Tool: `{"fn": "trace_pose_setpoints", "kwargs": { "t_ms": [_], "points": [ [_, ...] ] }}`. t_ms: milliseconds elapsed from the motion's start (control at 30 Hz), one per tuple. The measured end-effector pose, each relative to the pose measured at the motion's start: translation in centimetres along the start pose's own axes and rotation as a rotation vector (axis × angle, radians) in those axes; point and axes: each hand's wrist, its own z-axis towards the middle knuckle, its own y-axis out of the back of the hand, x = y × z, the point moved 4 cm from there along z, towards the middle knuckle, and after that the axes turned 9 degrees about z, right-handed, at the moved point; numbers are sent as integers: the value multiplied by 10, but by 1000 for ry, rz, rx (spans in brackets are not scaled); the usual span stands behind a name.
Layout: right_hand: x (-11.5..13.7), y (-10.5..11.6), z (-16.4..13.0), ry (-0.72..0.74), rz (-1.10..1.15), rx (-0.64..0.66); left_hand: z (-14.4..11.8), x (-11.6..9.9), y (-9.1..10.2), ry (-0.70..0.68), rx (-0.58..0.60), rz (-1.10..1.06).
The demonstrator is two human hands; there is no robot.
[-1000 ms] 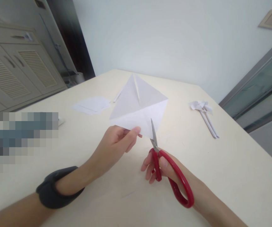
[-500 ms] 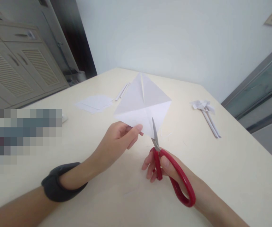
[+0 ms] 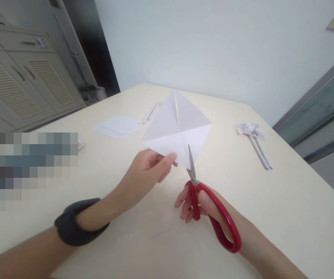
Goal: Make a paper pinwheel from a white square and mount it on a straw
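Observation:
A creased white square of paper (image 3: 181, 116) is held up corner-down above the table, with a slit running down from its top corner. My left hand (image 3: 151, 166) pinches its lower left edge between thumb and fingers. In my right hand (image 3: 202, 203) is a pair of red-handled scissors (image 3: 224, 217), my thumb and fingers in the loops. The blades are parted around the paper's near corner, one lying in front of the sheet and the other partly hidden behind it.
Loose white sheets (image 3: 117, 127) lie left of the paper, and thin rolled paper sticks (image 3: 152, 112) behind them. A paper pinwheel shape (image 3: 251, 131) with rolled sticks (image 3: 260, 153) rests at right. Small paper scraps (image 3: 204, 166) dot the table (image 3: 286, 201). A wall stands behind.
Almost nothing differs; the whole view has shifted slightly to the right. Both hands keep their grips, and the scissors' blades stay parted at the paper's near corner.

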Motion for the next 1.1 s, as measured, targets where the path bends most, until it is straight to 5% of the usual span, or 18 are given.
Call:
{"fn": "trace_pose_setpoints", "kwargs": {
  "t_ms": [1100],
  "points": [
    [0, 0, 3, 0, -9, -51, -3, -1, 0, -4, 43, -11]
  ]
}}
